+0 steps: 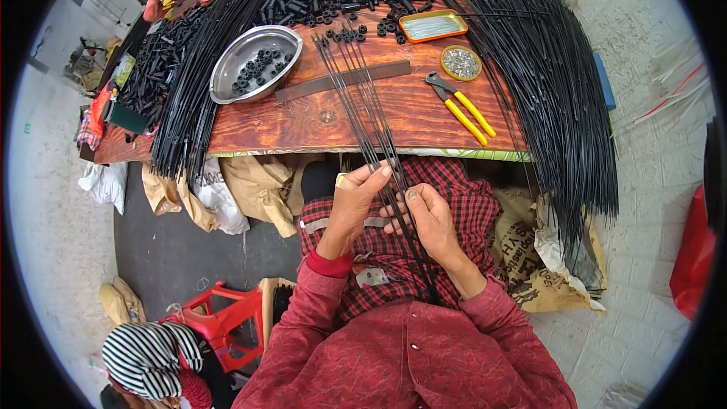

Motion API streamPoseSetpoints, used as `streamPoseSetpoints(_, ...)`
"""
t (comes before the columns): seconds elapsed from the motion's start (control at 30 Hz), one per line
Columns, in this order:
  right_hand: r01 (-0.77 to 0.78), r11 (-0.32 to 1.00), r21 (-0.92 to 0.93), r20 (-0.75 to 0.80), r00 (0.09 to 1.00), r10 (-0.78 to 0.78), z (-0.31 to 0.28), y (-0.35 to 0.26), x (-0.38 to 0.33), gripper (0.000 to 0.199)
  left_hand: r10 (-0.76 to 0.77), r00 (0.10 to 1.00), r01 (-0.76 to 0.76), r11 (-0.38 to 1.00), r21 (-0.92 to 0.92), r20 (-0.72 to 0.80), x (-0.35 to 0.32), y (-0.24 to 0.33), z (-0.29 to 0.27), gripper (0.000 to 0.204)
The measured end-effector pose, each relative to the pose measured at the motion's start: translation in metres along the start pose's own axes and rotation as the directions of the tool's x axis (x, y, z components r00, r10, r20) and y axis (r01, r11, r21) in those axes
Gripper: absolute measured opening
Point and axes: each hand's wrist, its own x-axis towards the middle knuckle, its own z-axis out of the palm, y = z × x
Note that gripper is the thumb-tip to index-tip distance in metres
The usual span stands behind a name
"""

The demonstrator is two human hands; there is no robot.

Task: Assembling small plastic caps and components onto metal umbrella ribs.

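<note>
The thin black rods (417, 254) are already between the two hands, so the relation that counts, as I judge it, is their slant and where each hand sits along it. Their long axis runs from the lap, close to the shirt front, up and leftward across the near edge of the wooden table (257, 127); the far part passes over a flat dark bar (390, 70) and spreads into separate strands toward the small black pieces (361, 29). The left hand (357, 195) is farther up the rods and so nearer those far ends, its thumb and forefinger pinched around them from the left side. The right hand (432, 220) is a little lower, on the right, nearer the bunched ends in the lap; its thumb is bent in and its fingers curl around and under the rods, though the strands partly hide those fingertips, so I cannot tell how firm that hold is. The yellow-handled pliers (475, 113) lie on the table beyond the right hand, well apart from it.
</note>
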Motion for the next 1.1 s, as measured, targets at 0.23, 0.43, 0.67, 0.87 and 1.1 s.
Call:
streamPoseSetpoints(0.23, -0.001, 1.0, -0.013, 0.002, 1.0, 0.001, 0.0, -0.001, -0.003, 0.026, 0.001, 1.0, -0.001, 0.999, -0.036, 0.006, -0.001, -0.001, 0.0, 0.025)
streamPoseSetpoints(0.43, -0.016, 1.0, -0.024, 0.002, 1.0, 0.016, 0.0, -0.004, -0.001, 0.028, 0.012, 1.0, -0.012, 1.0, -0.011, 0.0, 0.0, -0.001, 0.0, 0.024)
streamPoseSetpoints(0.67, -0.13, 0.992, 0.007, 0.145, 0.981, 0.127, 0.003, -0.029, 0.03, 0.035, 0.074, 0.997, -0.076, 0.995, 0.058, 0.032, 0.022, 0.02, 0.007, 0.024)
streamPoseSetpoints(0.87, -0.2, 0.978, 0.052, 0.33, 0.928, 0.172, 0.0, -0.039, 0.052, 0.029, -0.001, 0.983, -0.038, 0.978, 0.205, 0.186, 0.027, 0.042, -0.009, 0.029)
streamPoseSetpoints(1.1, -0.201, 0.979, 0.039, 0.35, 0.92, 0.175, -0.005, -0.058, 0.01, 0.031, 0.375, 0.921, -0.378, 0.799, 0.467, 0.104, 0.003, 0.065, -0.04, 0.042)
